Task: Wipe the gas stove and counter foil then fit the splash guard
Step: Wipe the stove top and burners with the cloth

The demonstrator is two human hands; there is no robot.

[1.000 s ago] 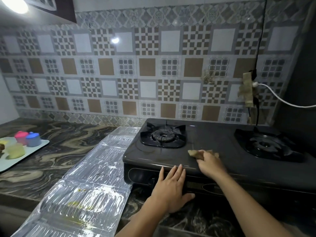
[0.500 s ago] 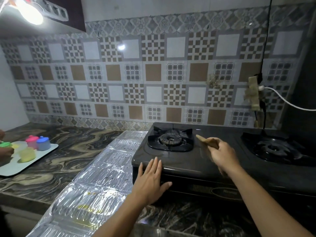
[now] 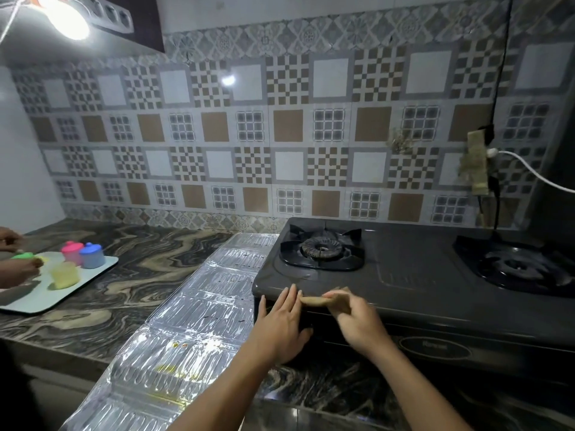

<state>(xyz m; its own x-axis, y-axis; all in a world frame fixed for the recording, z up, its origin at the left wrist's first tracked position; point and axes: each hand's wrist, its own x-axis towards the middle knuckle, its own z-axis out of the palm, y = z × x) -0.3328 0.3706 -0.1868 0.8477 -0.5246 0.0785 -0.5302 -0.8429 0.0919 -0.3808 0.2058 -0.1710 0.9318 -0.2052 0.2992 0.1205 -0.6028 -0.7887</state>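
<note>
head view
backdrop: patterned wall tiles [image 3: 289, 126] in brown, grey and white run behind a dark marbled counter [image 3: 130, 269]; a bright lamp [image 3: 67, 17] glares high up, far left of the stove.
gas stove [image 3: 420, 275]: dark two-burner unit on the counter, left burner [image 3: 322, 248] and right burner [image 3: 525, 270] on its top.
counter foil [image 3: 193, 331]: silver embossed sheet lying on the counter, touching the stove's left side and running toward the camera.
cloth [image 3: 315, 300]: small tan rag at the stove's front left edge.
left hand [image 3: 280, 325]: flat against the stove's front left corner, fingers straight and together, tips touching the cloth.
right hand [image 3: 354, 318]: fingers curled, pinching the cloth over the stove's front edge.
tray [image 3: 74, 290]: pale, well left of the stove, holding small pink, blue and yellow containers; another person's hands [image 3: 15, 269] at it.
cable [image 3: 535, 172]: white, on the wall above the stove's right burner.
</note>
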